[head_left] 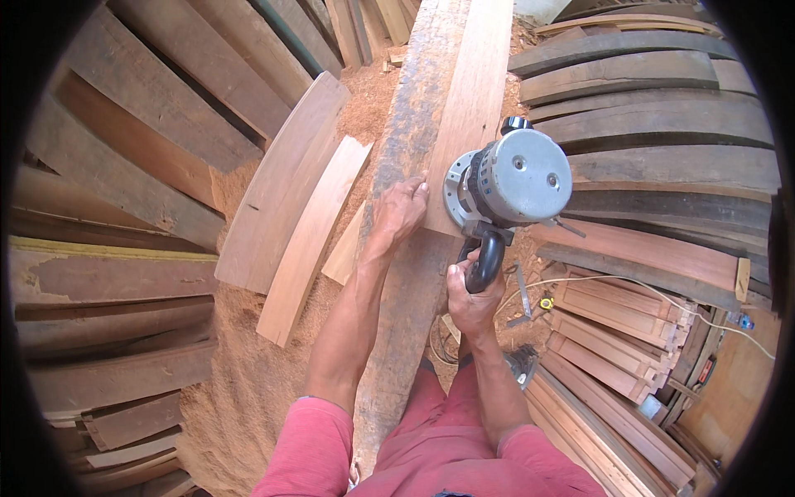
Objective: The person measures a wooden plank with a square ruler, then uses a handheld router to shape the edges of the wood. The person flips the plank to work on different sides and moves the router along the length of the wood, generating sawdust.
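My right hand (pixel 474 302) is wrapped round the black side handle of a router (pixel 530 176) with a round silver-grey motor housing. The router's round base sits at the right edge of a smooth, reddish-brown wooden board (pixel 469 108), near the board's close end. My left hand (pixel 400 205) grips the left edge of that same board, its fingers curled and the thumb by the top face. Beneath the board lies a long, weathered plank (pixel 414 282) stained with grey patches. The router's bit is hidden behind its base and motor.
Sawdust (pixel 240 398) covers the floor at left, where two cut boards (pixel 308 240) lie. Dark timber stacks line the left (pixel 124 282) and the right (pixel 662 124). A pale cord (pixel 638 286), a yellow tape measure (pixel 546 304), a metal square (pixel 522 294) and stacked frames (pixel 613 331) lie at lower right.
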The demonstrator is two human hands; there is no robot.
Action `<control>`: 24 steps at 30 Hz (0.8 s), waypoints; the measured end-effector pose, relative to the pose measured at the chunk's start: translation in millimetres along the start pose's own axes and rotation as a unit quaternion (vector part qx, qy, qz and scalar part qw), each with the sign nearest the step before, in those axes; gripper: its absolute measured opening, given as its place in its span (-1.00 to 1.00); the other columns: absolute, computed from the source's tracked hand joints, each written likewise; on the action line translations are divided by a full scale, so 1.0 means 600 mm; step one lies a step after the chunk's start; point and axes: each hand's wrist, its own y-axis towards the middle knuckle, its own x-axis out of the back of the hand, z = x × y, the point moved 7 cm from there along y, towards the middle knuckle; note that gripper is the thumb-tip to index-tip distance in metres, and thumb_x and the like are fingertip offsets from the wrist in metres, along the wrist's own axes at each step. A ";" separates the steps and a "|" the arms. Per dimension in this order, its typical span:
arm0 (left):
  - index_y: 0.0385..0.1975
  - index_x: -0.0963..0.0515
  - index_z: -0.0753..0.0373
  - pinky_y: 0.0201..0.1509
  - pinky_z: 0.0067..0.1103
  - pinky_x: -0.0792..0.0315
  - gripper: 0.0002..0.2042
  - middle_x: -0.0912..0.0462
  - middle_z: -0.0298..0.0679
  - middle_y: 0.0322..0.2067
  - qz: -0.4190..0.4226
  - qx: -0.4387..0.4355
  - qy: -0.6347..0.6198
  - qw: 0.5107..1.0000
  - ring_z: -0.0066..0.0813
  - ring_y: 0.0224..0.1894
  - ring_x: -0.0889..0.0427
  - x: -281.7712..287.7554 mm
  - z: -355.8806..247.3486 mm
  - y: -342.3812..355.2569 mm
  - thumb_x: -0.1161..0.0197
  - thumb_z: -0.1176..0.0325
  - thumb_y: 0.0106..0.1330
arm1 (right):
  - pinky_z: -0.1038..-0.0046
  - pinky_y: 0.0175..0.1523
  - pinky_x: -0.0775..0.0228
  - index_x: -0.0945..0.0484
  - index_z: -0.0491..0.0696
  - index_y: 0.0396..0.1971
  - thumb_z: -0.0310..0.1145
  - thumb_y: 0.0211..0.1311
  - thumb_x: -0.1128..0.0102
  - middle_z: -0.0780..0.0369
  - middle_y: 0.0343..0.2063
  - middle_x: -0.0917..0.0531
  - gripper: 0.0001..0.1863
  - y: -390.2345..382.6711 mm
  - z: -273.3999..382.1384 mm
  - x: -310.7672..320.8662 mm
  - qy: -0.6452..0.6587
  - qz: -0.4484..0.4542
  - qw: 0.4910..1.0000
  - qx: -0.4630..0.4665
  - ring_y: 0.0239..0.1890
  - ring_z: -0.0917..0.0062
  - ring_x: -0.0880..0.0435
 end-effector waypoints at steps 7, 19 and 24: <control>0.19 -0.63 0.17 0.31 -0.26 -0.45 -0.57 -0.68 0.10 0.09 0.007 0.012 -0.001 1.000 0.08 0.19 -0.63 0.000 -0.003 -0.001 -0.07 0.09 0.49 | 0.50 -0.25 -0.50 -0.48 -0.21 -0.08 -0.59 0.23 -0.28 0.29 -0.49 -0.64 -0.73 0.024 -0.011 0.002 0.002 -0.026 1.000 -0.009 -0.46 0.64 -0.63; 0.24 -0.61 -0.03 0.24 -0.12 -0.48 -0.59 -0.71 0.12 -0.01 -0.021 -0.004 0.018 1.000 0.16 0.12 -0.64 -0.008 0.009 0.001 -0.05 0.05 0.49 | 0.48 -0.29 -0.48 -0.51 -0.22 -0.13 -0.55 0.23 -0.30 0.29 -0.50 -0.60 -0.76 0.074 -0.011 0.000 -0.008 -0.048 0.999 0.024 -0.47 0.64 -0.59; 0.20 -0.62 0.19 0.30 -0.25 -0.46 -0.56 -0.70 0.11 0.05 -0.010 0.010 0.016 1.000 0.06 0.17 -0.65 -0.003 0.002 -0.002 -0.07 0.08 0.50 | 0.47 -0.29 -0.47 -0.52 -0.21 -0.14 -0.55 0.21 -0.29 0.29 -0.49 -0.59 -0.76 0.097 0.003 -0.003 0.007 -0.040 0.999 0.018 -0.46 0.63 -0.58</control>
